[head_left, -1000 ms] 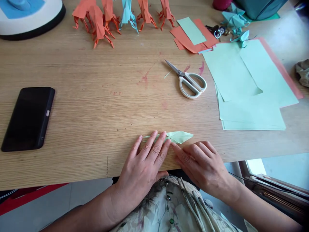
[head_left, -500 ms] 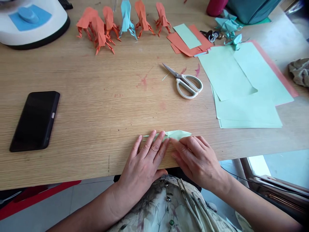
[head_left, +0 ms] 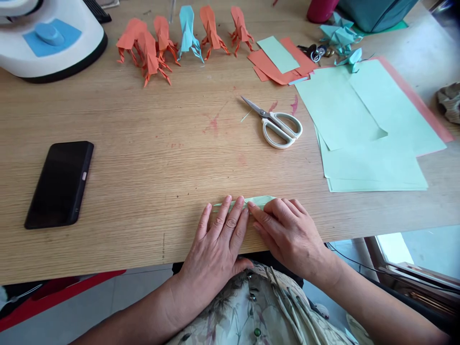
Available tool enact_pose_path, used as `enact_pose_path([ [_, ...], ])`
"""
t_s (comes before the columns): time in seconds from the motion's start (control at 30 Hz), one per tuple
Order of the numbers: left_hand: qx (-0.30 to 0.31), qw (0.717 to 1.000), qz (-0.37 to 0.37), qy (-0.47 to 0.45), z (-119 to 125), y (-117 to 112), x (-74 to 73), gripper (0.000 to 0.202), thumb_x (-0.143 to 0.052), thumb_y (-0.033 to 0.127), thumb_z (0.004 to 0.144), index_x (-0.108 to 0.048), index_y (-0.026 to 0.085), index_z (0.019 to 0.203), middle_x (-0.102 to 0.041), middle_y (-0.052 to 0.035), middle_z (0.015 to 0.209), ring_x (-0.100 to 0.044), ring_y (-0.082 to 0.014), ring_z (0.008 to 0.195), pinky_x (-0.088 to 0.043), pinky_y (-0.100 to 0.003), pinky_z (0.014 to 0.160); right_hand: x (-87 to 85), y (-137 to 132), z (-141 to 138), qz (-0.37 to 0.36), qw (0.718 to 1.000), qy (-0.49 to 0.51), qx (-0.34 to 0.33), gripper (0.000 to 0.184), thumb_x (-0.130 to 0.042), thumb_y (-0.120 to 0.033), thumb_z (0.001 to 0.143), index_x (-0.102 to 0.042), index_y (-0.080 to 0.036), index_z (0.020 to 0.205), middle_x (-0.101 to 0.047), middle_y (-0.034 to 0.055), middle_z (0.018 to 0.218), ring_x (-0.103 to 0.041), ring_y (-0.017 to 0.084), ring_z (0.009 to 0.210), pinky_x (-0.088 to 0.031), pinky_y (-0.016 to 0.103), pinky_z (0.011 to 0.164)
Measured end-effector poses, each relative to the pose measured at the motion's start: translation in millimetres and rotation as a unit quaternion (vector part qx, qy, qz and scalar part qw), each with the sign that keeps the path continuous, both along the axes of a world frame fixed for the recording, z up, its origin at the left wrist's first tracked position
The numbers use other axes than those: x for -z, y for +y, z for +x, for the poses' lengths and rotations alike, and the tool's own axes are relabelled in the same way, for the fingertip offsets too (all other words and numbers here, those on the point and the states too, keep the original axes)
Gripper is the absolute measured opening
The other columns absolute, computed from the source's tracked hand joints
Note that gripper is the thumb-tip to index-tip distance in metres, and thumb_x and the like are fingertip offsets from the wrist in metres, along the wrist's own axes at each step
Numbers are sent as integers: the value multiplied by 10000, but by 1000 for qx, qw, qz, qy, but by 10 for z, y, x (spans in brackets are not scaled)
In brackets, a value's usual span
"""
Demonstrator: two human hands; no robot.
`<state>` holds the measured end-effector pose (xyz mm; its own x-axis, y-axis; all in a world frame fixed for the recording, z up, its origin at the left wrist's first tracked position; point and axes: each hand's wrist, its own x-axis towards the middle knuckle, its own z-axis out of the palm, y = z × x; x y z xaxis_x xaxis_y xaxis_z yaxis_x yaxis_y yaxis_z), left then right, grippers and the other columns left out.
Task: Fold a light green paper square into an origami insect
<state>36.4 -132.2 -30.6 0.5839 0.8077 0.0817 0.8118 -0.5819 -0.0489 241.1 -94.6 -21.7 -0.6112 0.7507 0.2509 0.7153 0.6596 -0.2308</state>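
Note:
A narrow folded strip of pale green paper (head_left: 261, 200) lies flat near the table's front edge, partly hidden by both hands. My left hand (head_left: 215, 239) rests flat on its left part, fingers stretched out and pressing it down. Over the right part is my right hand (head_left: 291, 230), its index fingertip on the paper near its middle and the other fingers curled in around it. The thumb's grip is hard to see. Beyond them on the table is a pair of scissors (head_left: 278, 125) with white handles, lying with its blades closed.
Several orange folded paper figures (head_left: 212, 31) and a blue one (head_left: 187, 28) stand at the back. Green sheets (head_left: 370, 160) lie at the right, near orange paper pieces (head_left: 260, 60) and keys (head_left: 316, 52). A black phone (head_left: 59, 184) is at the left, a white appliance (head_left: 72, 52) behind it.
My right hand has slid slightly left along the paper, its index fingertip closer to my left hand. The left hand stays flat in place. The whole view has shifted a little.

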Motion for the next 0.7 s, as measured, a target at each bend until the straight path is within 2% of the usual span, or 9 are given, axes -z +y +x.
enact_pose_path([
  [0.1,14,1000,-11,-24,20,9,-27,999,-234,786,941,-287,23,1585,-344,-184,1645,-255,-340,1536,-148,-546,1245,-6,-1,-12,-4,1000,2,2,240,-494,-188,1009,-665,-126,1164,-591,71,869,-486,207,751,-371,356,685],
  [0.23,52,998,-15,-24,60,11,-15,1046,-203,793,935,-245,-26,1584,-336,-215,1641,-266,-338,1538,-218,-468,1230,-3,1,-2,-24,1000,15,1,212,-477,-181,1009,-683,-145,972,-579,72,853,-472,202,735,-382,358,694],
  [0.33,34,999,-7,-2,87,2,5,1051,-195,802,928,-278,-22,1577,-348,-216,1636,-283,-334,1533,-241,-460,1222,11,-2,69,-45,998,48,-5,218,-492,-167,1003,-665,-132,1131,-594,75,886,-504,199,761,-413,354,717],
  [0.43,33,999,-3,15,95,4,5,996,-201,783,944,-334,17,1567,-345,-194,1643,-301,-323,1528,-261,-454,1210,30,-27,177,-29,995,91,4,333,-505,-114,979,-605,-126,1296,-619,96,959,-559,206,827,-439,356,734],
  [0.57,40,999,1,10,83,26,-11,971,-222,772,952,-373,20,1548,-353,-191,1639,-331,-320,1513,-266,-454,1205,50,-130,252,2,995,101,6,296,-534,-82,963,-624,-112,1244,-638,105,955,-585,205,835,-444,357,720],
  [0.7,36,999,-4,5,69,12,-17,992,-235,789,936,-385,15,1539,-368,-193,1631,-340,-323,1506,-260,-460,1206,83,-299,196,8,997,75,-15,339,-571,-117,968,-589,-100,1306,-684,125,1017,-586,226,862,-453,387,747],
])
